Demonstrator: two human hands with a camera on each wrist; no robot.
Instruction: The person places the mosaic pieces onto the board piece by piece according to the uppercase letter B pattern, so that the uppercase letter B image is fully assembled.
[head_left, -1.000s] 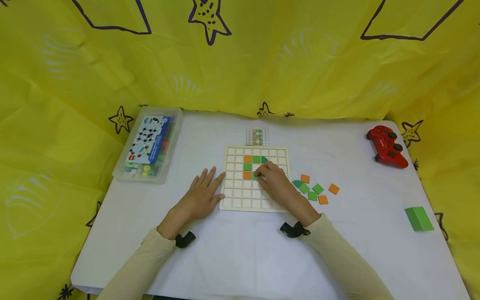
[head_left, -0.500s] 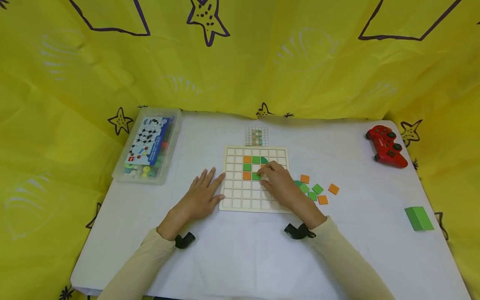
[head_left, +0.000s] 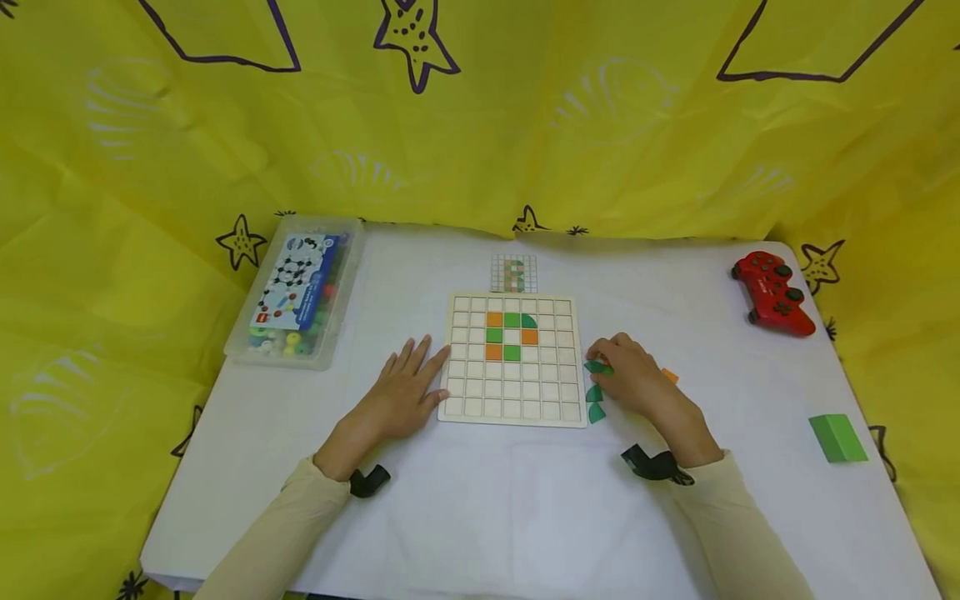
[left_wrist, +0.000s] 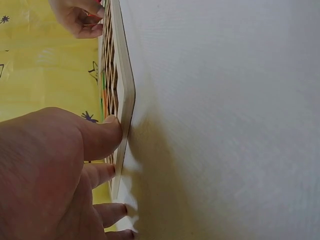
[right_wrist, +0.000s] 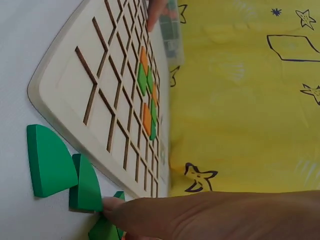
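A wooden grid board (head_left: 480, 408) lies on the white table, with orange, light green and dark green tiles set in its upper middle squares. My left hand (head_left: 401, 392) rests with fingers spread at the board's left edge; in the left wrist view the thumb (left_wrist: 102, 137) touches that edge. Right of the board, my right hand (head_left: 633, 375) reaches into the loose tiles with bent fingers. A dark green quarter-circle tile (head_left: 596, 367) shows right at its fingertips; I cannot tell if it is pinched. Two more quarter-circle tiles (right_wrist: 50, 160) lie nearer. The hand hides most loose square tiles.
A small pattern card (head_left: 514, 273) lies behind the board. At the left is a clear plastic box (head_left: 296, 292) of coloured pieces. A red game controller (head_left: 774, 293) and a green block (head_left: 838, 437) lie at the right. Behind the table hangs a yellow curtain (head_left: 480, 150).
My right hand has moved right, from the board to the loose tiles, uncovering an orange tile below the dark green one in the grid. My left hand has stayed at the board's edge.
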